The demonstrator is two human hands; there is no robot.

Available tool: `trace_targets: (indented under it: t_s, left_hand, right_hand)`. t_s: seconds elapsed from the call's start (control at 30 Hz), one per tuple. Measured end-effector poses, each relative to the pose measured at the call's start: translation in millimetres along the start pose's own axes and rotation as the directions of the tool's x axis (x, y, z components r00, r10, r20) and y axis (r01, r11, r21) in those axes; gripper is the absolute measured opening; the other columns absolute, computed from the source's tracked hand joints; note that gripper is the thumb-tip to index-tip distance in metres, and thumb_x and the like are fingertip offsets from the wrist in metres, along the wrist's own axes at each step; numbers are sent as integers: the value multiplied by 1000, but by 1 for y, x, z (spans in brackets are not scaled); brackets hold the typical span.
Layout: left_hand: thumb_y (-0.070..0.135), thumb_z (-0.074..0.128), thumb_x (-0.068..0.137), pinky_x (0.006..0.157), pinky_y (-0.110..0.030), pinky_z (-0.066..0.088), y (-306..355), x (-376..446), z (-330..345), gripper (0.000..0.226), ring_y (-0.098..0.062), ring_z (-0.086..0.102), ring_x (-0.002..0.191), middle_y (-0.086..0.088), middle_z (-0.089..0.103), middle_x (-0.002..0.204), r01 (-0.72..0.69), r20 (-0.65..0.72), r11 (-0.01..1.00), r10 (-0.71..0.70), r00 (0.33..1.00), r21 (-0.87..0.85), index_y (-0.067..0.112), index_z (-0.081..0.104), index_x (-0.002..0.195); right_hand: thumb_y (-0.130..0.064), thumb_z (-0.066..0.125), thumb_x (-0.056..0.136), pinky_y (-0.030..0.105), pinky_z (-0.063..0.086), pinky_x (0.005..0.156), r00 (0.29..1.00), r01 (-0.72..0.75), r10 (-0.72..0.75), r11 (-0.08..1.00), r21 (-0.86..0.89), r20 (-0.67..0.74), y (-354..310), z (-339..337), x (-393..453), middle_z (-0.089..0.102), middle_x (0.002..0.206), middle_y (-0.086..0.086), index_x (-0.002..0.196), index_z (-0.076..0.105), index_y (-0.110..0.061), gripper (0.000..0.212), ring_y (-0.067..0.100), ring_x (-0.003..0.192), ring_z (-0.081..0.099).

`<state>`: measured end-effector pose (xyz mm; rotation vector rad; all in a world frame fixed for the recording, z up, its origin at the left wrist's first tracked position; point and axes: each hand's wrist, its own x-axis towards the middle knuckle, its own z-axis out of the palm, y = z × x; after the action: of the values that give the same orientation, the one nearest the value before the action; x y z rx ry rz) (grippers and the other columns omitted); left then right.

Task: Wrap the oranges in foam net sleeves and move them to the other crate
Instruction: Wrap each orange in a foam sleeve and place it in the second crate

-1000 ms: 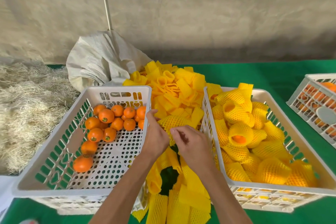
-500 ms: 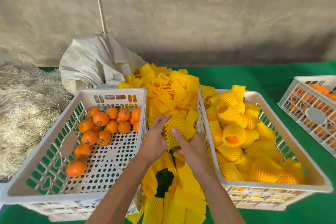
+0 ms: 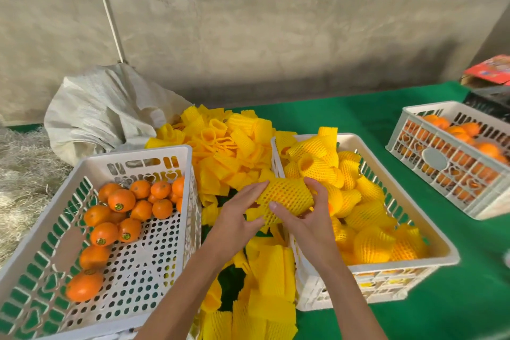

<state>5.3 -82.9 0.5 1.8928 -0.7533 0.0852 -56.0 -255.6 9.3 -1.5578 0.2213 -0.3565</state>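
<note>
A bulging yellow foam net sleeve [image 3: 287,194] is held between both hands, just left of the right crate's near-left rim. My right hand [image 3: 309,218] grips it from below and the right. My left hand [image 3: 237,215] touches its left end with fingers stretched out. Whether an orange is inside I cannot tell. Bare oranges [image 3: 121,200] lie in the left white crate [image 3: 82,171]. The right white crate [image 3: 441,254] holds several sleeved oranges [image 3: 369,246]. Loose empty sleeves [image 3: 229,146] are piled between the crates.
A third white crate [image 3: 414,116] with oranges stands at the far right on the green table cover [image 3: 469,298]. A white sack [image 3: 105,110] and straw [image 3: 22,163] lie at the back left. A concrete wall runs behind; a red box [image 3: 491,69] sits far right.
Both hands have lifted the sleeve and carried it right, toward the right crate's rim. The sleeve now looks fuller and rounder. The view has tilted up and right.
</note>
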Motion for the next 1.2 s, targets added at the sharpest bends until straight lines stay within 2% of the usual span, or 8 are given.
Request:
trace_targets:
  t_s: [0.23, 0.33, 0.43, 0.63, 0.8, 0.9, 1.03, 1.2]
  left_hand:
    - [21, 68, 100, 108, -26, 46, 13, 20, 49, 24, -4, 57, 129, 12, 64, 133, -95, 62, 995, 94, 994, 9, 21, 72, 124]
    - [22, 67, 101, 107, -30, 48, 9, 20, 53, 16, -6, 59, 128, 12, 64, 133, -102, 69, 995, 101, 992, 6, 21, 75, 115]
    - [24, 67, 101, 107, -28, 47, 6, 17, 44, 14, -10, 59, 129, 14, 63, 133, -107, 10, 994, 107, 994, 15, 23, 76, 112]
    - [20, 69, 99, 103, -18, 45, -1, 10, -2, 13, -9, 60, 127, 12, 65, 129, -79, -141, 995, 87, 986, 60, 22, 77, 109]
    - [23, 69, 99, 106, -17, 41, -14, -13, -51, 12, -4, 56, 129, 13, 63, 133, 35, -238, 991, -4, 971, 126, 23, 76, 108]
    - [42, 65, 99, 105, -25, 44, -29, -40, -87, 18, -1, 52, 131, 17, 59, 137, 182, -302, 972, -130, 944, 151, 32, 74, 110]
    - [53, 68, 93, 87, -33, 57, -56, -85, -136, 50, 4, 60, 105, 4, 53, 140, 502, -382, 817, -384, 840, 284, 27, 60, 135]
    - [40, 80, 88, 109, -45, 43, -87, -127, -194, 83, -36, 41, 141, -16, 32, 160, 816, -429, 395, -706, 563, 422, 17, 37, 155]
  right_hand:
    - [-76, 78, 63, 47, 57, 77, 973, -74, -36, 888, -455, -229, 5, -97, -9, 59, 120, -2, 129, 34, -47, 85, 26, 101, 61]
    - [-71, 78, 67, 30, 43, 59, 979, -71, -55, 811, -580, -196, 19, -121, -18, 47, 92, -11, 130, 33, -45, 82, 17, 74, 49]
    - [-53, 84, 75, 37, 51, 75, 992, -47, -49, 728, -684, -119, 31, -126, -24, 54, 109, -10, 138, 36, -36, 81, 20, 101, 55]
    - [-34, 81, 85, 43, 55, 84, 982, 132, -191, 685, -716, -2, 29, -95, -11, 60, 127, -10, 139, 45, -30, 65, 17, 117, 56]
    - [-35, 77, 89, 18, 47, 82, 977, 211, -144, 743, -635, 156, 27, -32, 6, 58, 132, -17, 140, 43, -37, 62, 8, 121, 53]
    - [-41, 75, 90, 20, 47, 92, 949, 280, -134, 776, -565, 286, 26, 16, 8, 56, 133, -23, 142, 41, -40, 62, -1, 123, 50]
    - [-45, 73, 90, 16, 41, 92, 884, 370, -146, 800, -473, 445, 21, 86, 4, 53, 132, -29, 141, 38, -48, 62, -7, 125, 47]
    - [-51, 69, 91, 22, 43, 97, 779, 447, -159, 819, -360, 606, 16, 168, -8, 53, 131, -29, 139, 38, -50, 57, -9, 123, 47]
